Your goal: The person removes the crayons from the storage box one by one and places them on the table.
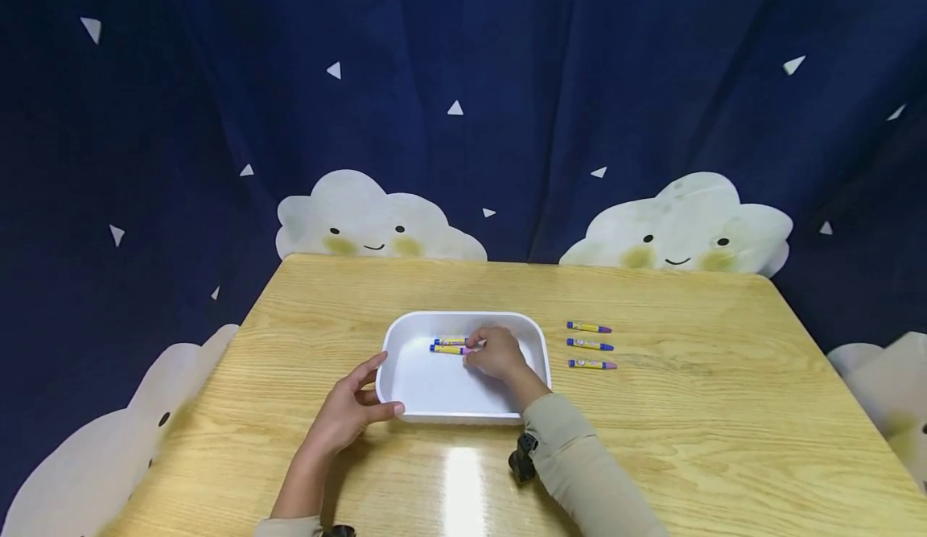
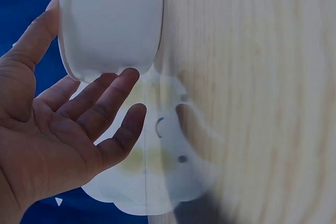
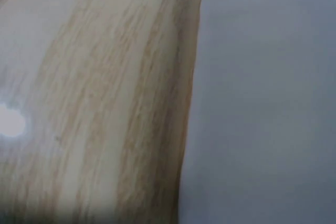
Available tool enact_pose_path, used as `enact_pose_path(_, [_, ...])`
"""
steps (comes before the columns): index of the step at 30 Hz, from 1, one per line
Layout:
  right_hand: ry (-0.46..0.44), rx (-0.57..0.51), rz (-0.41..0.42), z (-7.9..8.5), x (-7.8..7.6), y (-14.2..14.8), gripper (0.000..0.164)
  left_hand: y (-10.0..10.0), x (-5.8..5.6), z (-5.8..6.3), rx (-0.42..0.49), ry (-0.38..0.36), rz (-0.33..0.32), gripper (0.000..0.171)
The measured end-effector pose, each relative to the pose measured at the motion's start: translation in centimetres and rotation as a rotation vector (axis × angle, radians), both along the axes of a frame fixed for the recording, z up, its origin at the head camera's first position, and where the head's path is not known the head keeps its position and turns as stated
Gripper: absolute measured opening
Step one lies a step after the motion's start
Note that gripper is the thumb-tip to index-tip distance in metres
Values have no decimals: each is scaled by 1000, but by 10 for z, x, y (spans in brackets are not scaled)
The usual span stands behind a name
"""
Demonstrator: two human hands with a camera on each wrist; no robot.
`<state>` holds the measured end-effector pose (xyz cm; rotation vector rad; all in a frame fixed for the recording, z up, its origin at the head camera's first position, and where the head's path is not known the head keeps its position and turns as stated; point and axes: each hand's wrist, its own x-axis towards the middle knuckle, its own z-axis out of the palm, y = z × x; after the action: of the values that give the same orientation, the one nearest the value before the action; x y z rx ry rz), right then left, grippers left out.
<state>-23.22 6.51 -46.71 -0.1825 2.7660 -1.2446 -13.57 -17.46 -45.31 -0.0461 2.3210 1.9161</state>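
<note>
In the head view, a white tray (image 1: 463, 418) stands on the wooden table. Two crayons lie side by side in it, an upper crayon (image 1: 451, 341) and a lower crayon (image 1: 448, 349), both in yellow and blue wrappers. My right hand (image 1: 498, 356) reaches over the near side into the tray and pinches the lower crayon by its purple tip end. The upper crayon's right end is hidden behind the fingers. My left hand (image 1: 346, 408) spans the tray's near left corner, thumb at the front rim. Its fingers (image 2: 110, 106) are relaxed and spread, some fingertips touching the tray's outside.
To the right of the tray, three crayons lie in a column: a top one (image 1: 589, 327), a middle one (image 1: 590, 344) and a bottom one (image 1: 591, 365). A dark blue curtain (image 1: 492, 134) with cloud shapes hangs behind the table (image 1: 724, 408). The right wrist view shows table and tray close up.
</note>
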Motion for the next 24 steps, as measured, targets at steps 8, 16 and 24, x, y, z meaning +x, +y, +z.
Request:
enact_pose_path(8, [-67, 78, -117, 5, 4, -7, 22, -1, 0, 1, 22, -4, -14, 86])
enact_pose_path(16, [-108, 144, -195, 6, 4, -12, 7, -1, 2, 3, 37, 0, -17, 86])
enact_pose_path(24, [-77, 108, -97, 8, 5, -7, 4, -1, 1, 0, 23, 8, -14, 85])
